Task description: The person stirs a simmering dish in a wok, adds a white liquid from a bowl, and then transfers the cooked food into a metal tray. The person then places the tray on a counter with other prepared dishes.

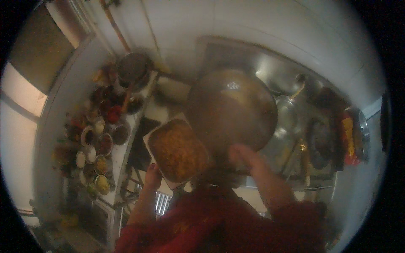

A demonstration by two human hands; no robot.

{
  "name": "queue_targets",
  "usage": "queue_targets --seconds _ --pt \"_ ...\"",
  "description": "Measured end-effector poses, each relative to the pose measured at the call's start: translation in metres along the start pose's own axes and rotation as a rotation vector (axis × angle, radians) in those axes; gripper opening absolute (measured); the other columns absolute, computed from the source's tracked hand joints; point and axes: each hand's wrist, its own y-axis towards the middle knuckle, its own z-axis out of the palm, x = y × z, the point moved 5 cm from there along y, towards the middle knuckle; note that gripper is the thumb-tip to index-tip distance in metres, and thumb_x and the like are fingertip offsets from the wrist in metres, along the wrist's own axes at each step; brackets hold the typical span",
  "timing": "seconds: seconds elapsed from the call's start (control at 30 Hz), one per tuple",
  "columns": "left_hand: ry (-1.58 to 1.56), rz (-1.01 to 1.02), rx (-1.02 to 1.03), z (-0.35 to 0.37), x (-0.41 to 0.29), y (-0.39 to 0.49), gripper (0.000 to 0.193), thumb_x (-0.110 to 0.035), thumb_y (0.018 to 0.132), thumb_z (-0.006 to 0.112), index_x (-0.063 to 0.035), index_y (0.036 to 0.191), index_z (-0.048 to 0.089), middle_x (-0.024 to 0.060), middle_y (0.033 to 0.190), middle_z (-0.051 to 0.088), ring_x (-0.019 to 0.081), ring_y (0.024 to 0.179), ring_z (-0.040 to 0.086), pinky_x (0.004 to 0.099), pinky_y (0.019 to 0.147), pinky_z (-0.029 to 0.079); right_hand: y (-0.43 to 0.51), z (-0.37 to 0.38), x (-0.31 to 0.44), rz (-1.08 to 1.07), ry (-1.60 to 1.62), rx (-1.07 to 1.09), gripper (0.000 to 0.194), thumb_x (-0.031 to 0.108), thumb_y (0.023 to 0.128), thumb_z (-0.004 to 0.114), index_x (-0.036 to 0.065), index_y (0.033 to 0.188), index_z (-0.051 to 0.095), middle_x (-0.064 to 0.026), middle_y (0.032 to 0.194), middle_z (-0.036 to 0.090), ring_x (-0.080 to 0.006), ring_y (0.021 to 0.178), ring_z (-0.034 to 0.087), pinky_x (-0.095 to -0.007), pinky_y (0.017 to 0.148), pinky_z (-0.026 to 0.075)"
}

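My left hand (152, 177) grips the near left edge of a light-coloured rectangular container, its thumb over the rim (147, 139). Orange-brown food (180, 150) of a fine, crumbly look fills this container. Just to its right sits a large round wok (234, 104), with a haze like steam over its inside. My right hand (243, 155) is at the wok's near edge, blurred. Whether its fingers hold anything cannot be made out.
On the left, a white counter (118, 166) carries several small bowls of seasonings (104, 144) and a dark pot (133, 68). Right of the wok are a metal basin (285, 114), a long-handled utensil (305, 164) and a dark oval vessel (319, 144). A tiled wall (269, 19) stands behind.
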Motion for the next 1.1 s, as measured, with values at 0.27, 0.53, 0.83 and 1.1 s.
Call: queue_targets --seconds 0.27,0.53,0.83,1.1 --pt "0.076 0.162 0.109 -0.007 0.004 0.008 0.033 -0.019 0.102 0.055 -0.0068 0.133 0.052 0.0098 0.126 0.059 0.0271 0.114 0.057 0.043 0.097 0.048 0.026 0.062 0.019 -0.15 0.597 0.405 0.021 0.021 0.093 0.06 0.01 0.076 0.055 -0.0029 0.061 0.052 -0.0153 0.052 0.052 -0.0309 0.051 0.044" --pt "-0.632 -0.285 0.099 0.001 0.014 0.008 0.023 -0.02 0.104 0.054 -0.0072 0.123 0.054 0.007 0.111 0.062 0.0221 0.097 0.06 0.0379 0.085 0.051 -0.072 0.069 0.039 -0.181 0.449 -0.003 0.02 0.012 0.091 0.058 0.011 0.074 0.048 -0.0016 0.059 0.046 -0.0154 0.047 0.045 -0.0318 0.047 0.039" --pt "-0.356 -0.272 0.365 -0.008 -0.002 0.014 0.029 -0.033 0.101 0.059 -0.0044 0.106 0.06 0.0038 0.095 0.061 0.0159 0.086 0.056 0.0311 0.078 0.048 -0.154 0.121 0.011 -0.031 0.274 -0.051 0.01 0.004 0.087 0.06 0.005 0.092 0.051 -0.0054 0.06 0.048 -0.0184 0.046 0.046 -0.0345 0.044 0.035" --pt "-0.142 -0.32 0.441 -0.008 0.009 0.021 0.036 -0.041 0.1 0.059 -0.0053 0.108 0.061 0.0062 0.097 0.063 0.0188 0.093 0.06 0.0348 0.085 0.049 -0.185 0.189 -0.027 0.125 -0.129 -0.343 0.036 0.0 0.086 0.061 -0.001 0.117 0.044 -0.0097 0.067 0.054 -0.0229 0.047 0.052 -0.042 0.045 0.044"
